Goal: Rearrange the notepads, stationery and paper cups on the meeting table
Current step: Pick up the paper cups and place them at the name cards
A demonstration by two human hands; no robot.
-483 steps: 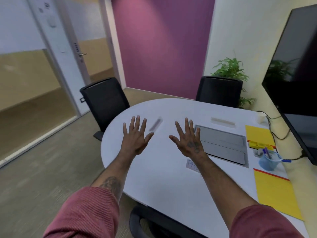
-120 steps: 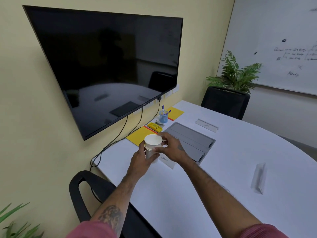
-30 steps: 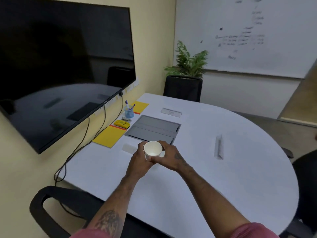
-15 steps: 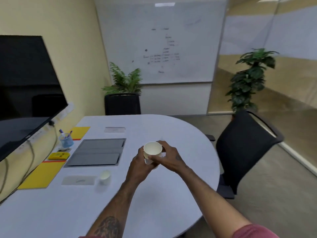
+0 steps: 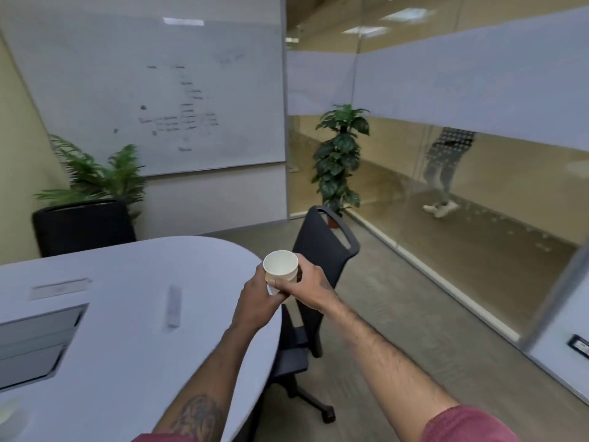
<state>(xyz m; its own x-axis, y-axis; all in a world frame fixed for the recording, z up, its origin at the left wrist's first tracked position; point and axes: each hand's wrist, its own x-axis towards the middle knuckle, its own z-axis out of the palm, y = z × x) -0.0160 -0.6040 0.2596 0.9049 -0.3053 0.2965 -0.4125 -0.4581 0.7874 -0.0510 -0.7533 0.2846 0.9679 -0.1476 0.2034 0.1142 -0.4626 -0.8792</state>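
Both my hands hold a small stack of white paper cups (image 5: 281,266) in the air above the right edge of the white meeting table (image 5: 127,330). My left hand (image 5: 258,298) wraps the lower part of the stack and my right hand (image 5: 307,287) grips its side and bottom. The top cup's open mouth faces up and looks empty. Another paper cup (image 5: 8,411) stands blurred at the table's near left corner of the view. The notepads and pens are out of view.
A grey flap panel (image 5: 35,342) is set into the table at left. Two clear name stands (image 5: 173,306) (image 5: 59,287) stand on the tabletop. A black office chair (image 5: 318,282) stands at the table's right edge, another (image 5: 83,228) at the far end. A person walks behind the glass wall.
My view has swung to the right, away from the screen and notepads. The cup stack stays held in both hands, now over the table's right edge near the chair.
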